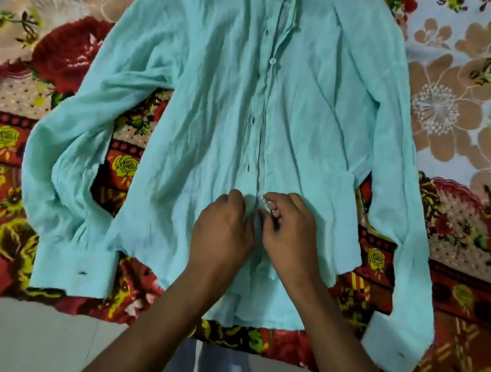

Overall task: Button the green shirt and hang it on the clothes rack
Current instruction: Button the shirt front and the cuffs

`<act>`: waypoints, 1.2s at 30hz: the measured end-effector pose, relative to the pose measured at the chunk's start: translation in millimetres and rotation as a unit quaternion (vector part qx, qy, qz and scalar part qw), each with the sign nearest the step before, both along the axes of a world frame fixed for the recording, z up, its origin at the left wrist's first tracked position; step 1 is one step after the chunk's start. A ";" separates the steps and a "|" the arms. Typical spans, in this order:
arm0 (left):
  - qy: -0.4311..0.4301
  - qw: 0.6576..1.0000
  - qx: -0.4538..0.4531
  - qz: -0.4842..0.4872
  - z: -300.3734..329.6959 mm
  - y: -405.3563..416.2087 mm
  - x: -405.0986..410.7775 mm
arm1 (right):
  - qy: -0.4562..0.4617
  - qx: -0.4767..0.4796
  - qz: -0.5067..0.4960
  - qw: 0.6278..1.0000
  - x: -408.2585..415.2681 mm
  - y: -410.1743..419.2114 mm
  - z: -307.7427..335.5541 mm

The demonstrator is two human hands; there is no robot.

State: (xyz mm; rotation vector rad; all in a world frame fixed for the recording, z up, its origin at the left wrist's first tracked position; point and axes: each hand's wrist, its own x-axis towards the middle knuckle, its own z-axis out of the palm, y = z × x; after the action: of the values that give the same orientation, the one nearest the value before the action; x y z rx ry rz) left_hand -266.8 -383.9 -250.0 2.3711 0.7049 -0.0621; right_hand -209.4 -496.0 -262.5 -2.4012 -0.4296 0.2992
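Note:
The light green shirt [209, 103] lies flat and face up on a bed, collar away from me, sleeves spread to both sides. Its front opening runs down the middle, with dark buttonholes on the left placket and a clear button [272, 61] showing higher up. My left hand [221, 230] pinches the left placket edge near the lower part of the shirt. My right hand [289, 231] pinches the right placket with a small clear button [265, 201] at its fingertips. The two hands almost touch over the opening. No clothes rack is in view.
A flowered blanket [59, 59] in red, yellow and beige covers the bed under the shirt. The bed's near edge runs across the bottom, with pale floor [28, 339] at the lower left. My legs in jeans [222, 365] stand against that edge.

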 end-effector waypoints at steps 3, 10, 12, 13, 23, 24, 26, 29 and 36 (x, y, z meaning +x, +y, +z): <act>0.012 1.000 0.010 0.008 -1.8 1.2 0.9 | -0.016 0.014 -0.021 1.000 -3.1 1.3 -1.7; -0.015 0.941 -0.259 0.216 5.0 15.4 -3.9 | -0.073 0.012 -0.043 0.996 -7.0 6.9 6.8; -0.039 0.880 -0.377 0.285 10.1 14.4 -7.4 | -0.075 0.021 -0.050 0.996 -12.3 6.7 15.9; -0.046 0.862 -0.407 0.300 12.3 12.1 -9.1 | -0.050 0.037 -0.061 0.996 -15.0 6.9 20.2; -0.088 0.836 -0.460 0.284 18.3 -1.6 -15.6 | 0.234 0.167 -0.210 0.935 -16.4 14.4 29.9; -0.088 0.837 -0.468 0.270 18.0 -1.6 -16.8 | 0.237 0.171 -0.219 0.931 -16.6 14.4 30.1; -0.085 0.836 -0.481 0.248 14.6 0.1 -19.7 | 0.243 0.178 -0.229 0.926 -16.9 13.6 30.8; -0.090 0.844 -0.468 0.245 12.2 5.3 -22.0 | 0.249 0.186 -0.209 0.927 -20.6 11.8 31.2; -0.086 0.853 -0.454 0.244 8.6 11.8 -15.3 | 0.218 0.181 -0.159 0.946 -19.9 6.8 31.0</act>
State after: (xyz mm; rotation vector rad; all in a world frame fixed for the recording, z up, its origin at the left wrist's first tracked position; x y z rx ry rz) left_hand -282.1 -372.1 -241.4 1.2375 0.9112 0.0334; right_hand -229.3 -489.2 -231.6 -1.9303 0.1017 0.5380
